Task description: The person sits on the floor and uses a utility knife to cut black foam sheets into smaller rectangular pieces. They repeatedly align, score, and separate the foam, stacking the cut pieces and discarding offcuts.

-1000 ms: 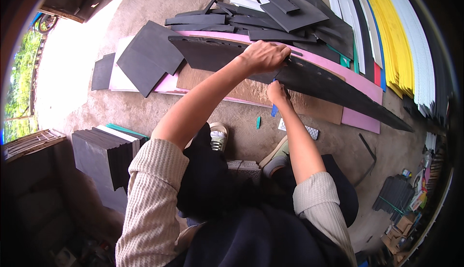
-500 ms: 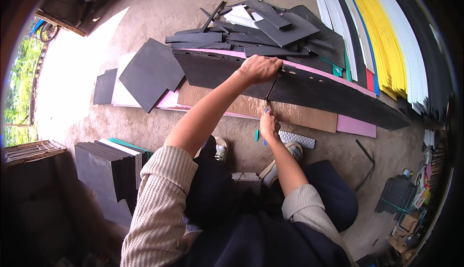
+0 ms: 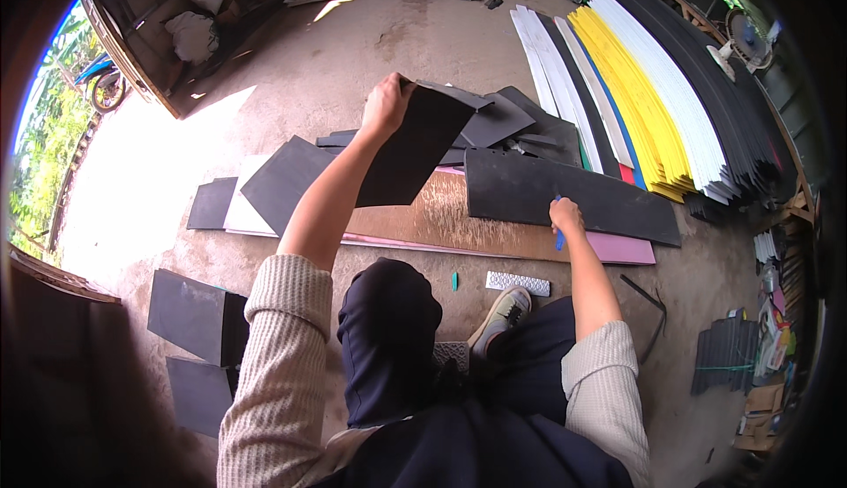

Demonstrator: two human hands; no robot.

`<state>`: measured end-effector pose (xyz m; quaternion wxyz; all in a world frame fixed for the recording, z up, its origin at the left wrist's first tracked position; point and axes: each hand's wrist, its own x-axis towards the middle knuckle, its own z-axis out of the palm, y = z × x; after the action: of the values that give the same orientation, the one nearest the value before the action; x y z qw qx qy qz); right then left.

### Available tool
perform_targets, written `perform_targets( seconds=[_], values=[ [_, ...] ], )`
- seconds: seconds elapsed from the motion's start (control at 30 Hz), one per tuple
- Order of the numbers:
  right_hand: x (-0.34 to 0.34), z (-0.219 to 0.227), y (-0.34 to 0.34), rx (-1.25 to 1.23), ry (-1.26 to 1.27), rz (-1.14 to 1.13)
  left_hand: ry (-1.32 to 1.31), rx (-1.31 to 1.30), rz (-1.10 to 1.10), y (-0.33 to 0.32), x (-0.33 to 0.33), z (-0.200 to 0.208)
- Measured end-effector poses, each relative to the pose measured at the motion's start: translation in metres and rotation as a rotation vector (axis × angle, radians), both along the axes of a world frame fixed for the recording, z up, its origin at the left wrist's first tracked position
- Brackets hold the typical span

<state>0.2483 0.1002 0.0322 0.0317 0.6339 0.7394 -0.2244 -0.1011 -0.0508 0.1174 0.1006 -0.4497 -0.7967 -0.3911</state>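
My left hand (image 3: 386,110) is closed on the upper edge of a black foam-like sheet piece (image 3: 416,148), lifted and tilted above a worn brown board (image 3: 419,223). My right hand (image 3: 569,215) is wrapped round a slim blue cutter knife (image 3: 559,241), over the near side of a longer black sheet (image 3: 573,190). That sheet lies across the board's right part and a pink sheet (image 3: 622,248). A clear gap separates the two black pieces. The knife's blade cannot be made out.
Black offcuts (image 3: 503,122) are heaped behind the board. Long yellow strips (image 3: 631,91) lie at the right among white and black ones. Black blocks (image 3: 190,311) stand at the near left. A patterned white strip (image 3: 518,284) lies by my shoe, and a fan (image 3: 745,38) stands far right.
The long black sheet has come apart at the cut line. My left hand has lifted its left piece up and left; my right hand with the knife has moved right, and the view has tilted up.
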Motion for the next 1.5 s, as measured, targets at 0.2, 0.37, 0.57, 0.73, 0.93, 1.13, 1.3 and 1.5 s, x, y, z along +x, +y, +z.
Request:
perform_targets(
  seconds=[0.2, 0.37, 0.57, 0.73, 0.93, 1.13, 1.3, 1.5],
  values=[
    [0.026, 0.052, 0.015, 0.066, 0.246, 0.033, -0.706, 0.396, 0.371, -0.059, -0.063, -0.002],
    [0.021, 0.061, 0.037, 0.049, 0.268, 0.212, -1.367, 0.592, 0.378, -0.101, -0.047, -0.099],
    [-0.017, 0.034, 0.017, 0.027, 0.097, 0.421, -1.641, 0.598, 0.482, -0.153, 0.015, -0.234],
    [-0.063, -0.001, 0.029, 0.047, 0.014, 0.569, -1.669, 0.627, 0.627, -0.159, 0.024, -0.271],
    [-0.127, -0.089, 0.025, -0.152, 0.122, 0.584, -0.855, -0.298, 0.789, -0.157, 0.029, -0.273],
    [-0.182, -0.161, 0.004, -0.081, 0.26, 0.713, -1.105, 0.144, 0.79, -0.184, -0.073, -0.284],
    [-0.193, -0.187, -0.008, 0.055, 0.312, 0.707, -1.417, 0.114, 0.691, -0.172, -0.091, -0.27],
    [-0.207, -0.185, -0.027, 0.113, 0.424, 0.79, -1.089, 0.862, 0.77, -0.189, -0.107, -0.251]
  ],
)
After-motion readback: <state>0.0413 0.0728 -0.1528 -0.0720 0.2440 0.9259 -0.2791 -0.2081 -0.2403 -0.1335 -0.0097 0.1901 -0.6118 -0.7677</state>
